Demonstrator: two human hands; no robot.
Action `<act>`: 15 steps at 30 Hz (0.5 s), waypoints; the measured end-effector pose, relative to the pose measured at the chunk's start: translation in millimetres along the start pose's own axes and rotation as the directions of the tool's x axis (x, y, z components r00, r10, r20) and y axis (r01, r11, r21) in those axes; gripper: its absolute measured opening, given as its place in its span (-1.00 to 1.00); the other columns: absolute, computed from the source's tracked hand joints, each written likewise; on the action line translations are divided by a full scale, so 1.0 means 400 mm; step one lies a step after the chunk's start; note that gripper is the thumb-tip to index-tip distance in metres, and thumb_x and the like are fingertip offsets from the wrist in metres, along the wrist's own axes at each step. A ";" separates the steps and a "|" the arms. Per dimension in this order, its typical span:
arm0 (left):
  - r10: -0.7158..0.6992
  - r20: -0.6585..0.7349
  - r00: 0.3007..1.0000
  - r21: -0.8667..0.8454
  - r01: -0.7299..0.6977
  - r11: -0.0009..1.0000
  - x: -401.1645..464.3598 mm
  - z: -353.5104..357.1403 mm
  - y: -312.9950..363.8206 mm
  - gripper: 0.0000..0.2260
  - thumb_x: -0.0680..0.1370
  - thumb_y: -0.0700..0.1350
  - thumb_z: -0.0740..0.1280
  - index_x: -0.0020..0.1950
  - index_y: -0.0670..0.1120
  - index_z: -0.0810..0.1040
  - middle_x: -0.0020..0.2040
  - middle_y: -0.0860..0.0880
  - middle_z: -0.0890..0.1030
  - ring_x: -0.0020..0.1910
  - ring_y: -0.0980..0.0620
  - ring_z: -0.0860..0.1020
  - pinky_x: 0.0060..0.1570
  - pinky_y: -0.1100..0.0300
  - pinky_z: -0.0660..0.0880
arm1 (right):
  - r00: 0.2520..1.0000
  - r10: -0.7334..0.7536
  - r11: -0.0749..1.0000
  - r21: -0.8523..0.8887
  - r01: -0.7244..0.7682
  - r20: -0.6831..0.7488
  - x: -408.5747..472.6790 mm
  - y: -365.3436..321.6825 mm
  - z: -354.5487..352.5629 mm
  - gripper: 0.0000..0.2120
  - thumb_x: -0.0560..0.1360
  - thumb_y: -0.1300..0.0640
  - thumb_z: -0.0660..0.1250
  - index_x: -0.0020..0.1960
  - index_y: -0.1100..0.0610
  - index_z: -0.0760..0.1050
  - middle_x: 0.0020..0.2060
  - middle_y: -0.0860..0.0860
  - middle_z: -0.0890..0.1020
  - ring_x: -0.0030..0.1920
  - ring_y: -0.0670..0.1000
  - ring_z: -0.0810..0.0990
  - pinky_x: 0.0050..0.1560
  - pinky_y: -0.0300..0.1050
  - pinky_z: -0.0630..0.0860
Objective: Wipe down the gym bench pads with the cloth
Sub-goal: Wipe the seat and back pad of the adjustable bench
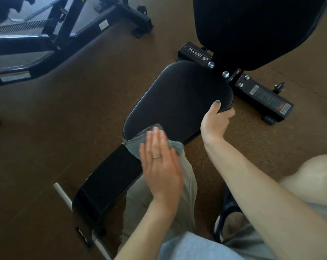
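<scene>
Nearest the camera, at the bottom of the frame, are the person's forearms, a pale knee at lower right and a sandalled foot (227,218) on the floor. From there the left hand (159,162) reaches up to lower centre, flat with fingers straight and together, palm pressing the cloth (174,146) against the near end of the seat pad (179,102). A flat palm spreads pressure over the cloth, which suits a broad wiping stroke. The grey cloth lies bunched under the fingers, spilling over the pad's near edge toward the black frame section (106,182) below it.

The right hand (215,121), right of centre, grips the pad's right edge, thumb on top and fingers curled beneath; this likely steadies the pad against the push of the wiping.

Further out, the back pad (252,29) rises at upper right, tilted up from the hinge bracket (224,72), and appears not yet reached by the cloth. Another machine's black frame (69,32) fills the upper left, standing on the brown floor (65,119).
</scene>
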State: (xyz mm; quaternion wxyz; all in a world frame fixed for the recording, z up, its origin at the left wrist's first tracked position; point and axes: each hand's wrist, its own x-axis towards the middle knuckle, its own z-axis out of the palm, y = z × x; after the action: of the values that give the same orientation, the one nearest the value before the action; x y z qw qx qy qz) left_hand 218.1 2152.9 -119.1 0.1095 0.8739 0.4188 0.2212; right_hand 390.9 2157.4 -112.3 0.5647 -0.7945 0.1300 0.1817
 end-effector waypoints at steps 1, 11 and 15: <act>0.140 0.057 0.989 0.071 -0.144 0.987 -0.013 0.011 0.010 -0.55 0.70 -0.14 0.18 0.58 -0.24 0.28 0.60 -0.19 0.29 0.61 -0.12 0.21 0.61 -0.06 0.07 | 1.000 0.004 1.000 0.005 -0.004 0.003 0.001 -0.003 0.000 -0.40 0.73 -0.11 0.07 0.64 0.14 -0.03 0.51 0.20 0.34 0.38 0.20 0.47 0.11 -0.11 0.38; 0.418 0.463 0.781 0.246 -0.567 0.786 0.162 0.051 0.113 -0.46 0.70 -0.19 -0.06 0.63 -0.31 -0.19 0.65 -0.30 -0.10 0.65 -0.20 -0.04 0.62 -0.05 0.01 | 0.995 0.064 0.993 0.097 -0.071 0.080 0.019 0.005 -0.011 -0.42 0.71 -0.12 0.09 0.63 0.07 0.01 0.48 0.17 0.38 0.32 0.14 0.50 0.02 -0.22 0.44; 0.467 0.523 0.713 0.164 -0.622 0.766 0.237 0.054 0.130 -0.44 0.72 -0.10 -0.02 0.65 -0.26 -0.14 0.67 -0.23 -0.09 0.66 -0.13 -0.07 0.63 0.00 -0.03 | 0.945 0.236 0.916 0.272 -0.293 0.224 0.033 -0.030 -0.047 -0.38 0.64 -0.29 0.07 0.60 -0.01 0.16 0.37 0.04 0.46 0.36 0.13 0.47 0.36 0.12 0.44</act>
State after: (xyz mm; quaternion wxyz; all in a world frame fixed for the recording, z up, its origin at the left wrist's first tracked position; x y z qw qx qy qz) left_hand 316.0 2194.2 -90.6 -0.0145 0.9905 0.1313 -0.0391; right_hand 410.4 2143.4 -102.4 0.6591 -0.6531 0.2093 0.3085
